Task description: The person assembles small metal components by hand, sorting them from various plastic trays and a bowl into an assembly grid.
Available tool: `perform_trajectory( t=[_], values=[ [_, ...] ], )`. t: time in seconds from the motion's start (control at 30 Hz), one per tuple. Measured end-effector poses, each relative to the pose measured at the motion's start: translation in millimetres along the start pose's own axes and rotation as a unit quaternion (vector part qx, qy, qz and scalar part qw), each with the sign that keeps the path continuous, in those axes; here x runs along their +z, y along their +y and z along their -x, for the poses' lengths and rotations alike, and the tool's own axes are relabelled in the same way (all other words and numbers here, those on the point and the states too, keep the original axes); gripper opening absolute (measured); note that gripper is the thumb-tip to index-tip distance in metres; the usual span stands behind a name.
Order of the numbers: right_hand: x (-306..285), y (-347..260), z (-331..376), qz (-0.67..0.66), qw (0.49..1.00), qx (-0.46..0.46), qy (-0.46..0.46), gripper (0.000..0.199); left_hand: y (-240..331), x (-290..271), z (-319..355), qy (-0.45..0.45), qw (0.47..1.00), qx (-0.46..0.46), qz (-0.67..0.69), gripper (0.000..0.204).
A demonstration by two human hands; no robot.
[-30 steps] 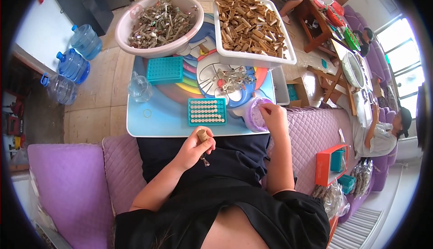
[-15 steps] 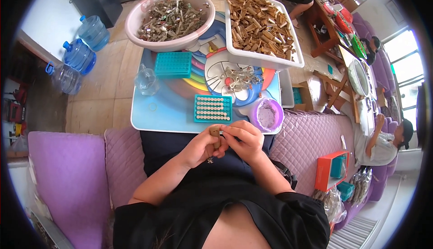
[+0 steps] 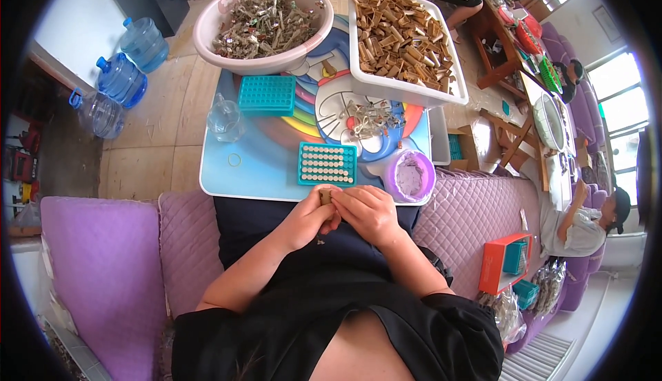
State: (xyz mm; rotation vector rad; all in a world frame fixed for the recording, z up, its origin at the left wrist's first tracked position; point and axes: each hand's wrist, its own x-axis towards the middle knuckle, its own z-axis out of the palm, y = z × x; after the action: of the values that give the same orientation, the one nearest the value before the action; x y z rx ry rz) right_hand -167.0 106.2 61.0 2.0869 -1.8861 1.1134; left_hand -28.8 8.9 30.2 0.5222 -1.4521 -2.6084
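Whitish paste [image 3: 409, 179] lines our round purple tub [image 3: 429, 174] at the blue table's [image 3: 258, 174] near-right corner; left hand [image 3: 306, 217] grips brown cylinder [image 3: 325, 195], right hand [image 3: 369, 211] touches it, grip unclear.

On the table [image 3: 265, 179], from its centre: basin [image 3: 276, 64] at eleven o'clock; tub [image 3: 407, 90] at one; pot [image 3: 429, 178] at four; jug [image 3: 225, 127] at nine.

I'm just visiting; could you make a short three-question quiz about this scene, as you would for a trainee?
1. True or false: the left hand holds a small brown piece, with the right hand close beside it.
2. What fills the white tray? A) purple cloth B) brown curved pieces C) clear jugs
3. How many large water bottles are on the floor at the left?

Key: 1. True. 2. B. 3. Three.
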Motion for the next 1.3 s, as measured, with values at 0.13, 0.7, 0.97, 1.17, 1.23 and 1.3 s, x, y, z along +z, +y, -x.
perform_trajectory(
  t=[0.13,0.7,0.97,1.17,1.23,1.3],
  values=[
    [6,5,6,-0.024,0.999,0.029,-0.004,0.021,-1,0,0,0.003,1.000,-0.007,-0.006,0.024],
    [9,4,4,-0.107,0.990,0.082,0.038,0.020,3,1,2,-0.009,0.999,-0.010,0.033,0.028],
    [19,7,7,-0.104,0.989,0.081,0.061,0.018,-5,2,-1,0.008,1.000,-0.004,0.002,0.026],
    [23,11,13,-0.108,0.991,0.067,0.051,0.019,-15,0,-3,0.018,1.000,-0.007,-0.008,0.026],
    [25,11,14,-0.114,0.990,0.066,0.049,0.020,-16,-1,-4,0.022,1.000,-0.005,-0.021,0.026],
    [25,11,15,-0.114,0.990,0.070,0.046,0.019,-16,-1,-4,0.030,0.998,-0.018,-0.043,0.027]
  ],
)
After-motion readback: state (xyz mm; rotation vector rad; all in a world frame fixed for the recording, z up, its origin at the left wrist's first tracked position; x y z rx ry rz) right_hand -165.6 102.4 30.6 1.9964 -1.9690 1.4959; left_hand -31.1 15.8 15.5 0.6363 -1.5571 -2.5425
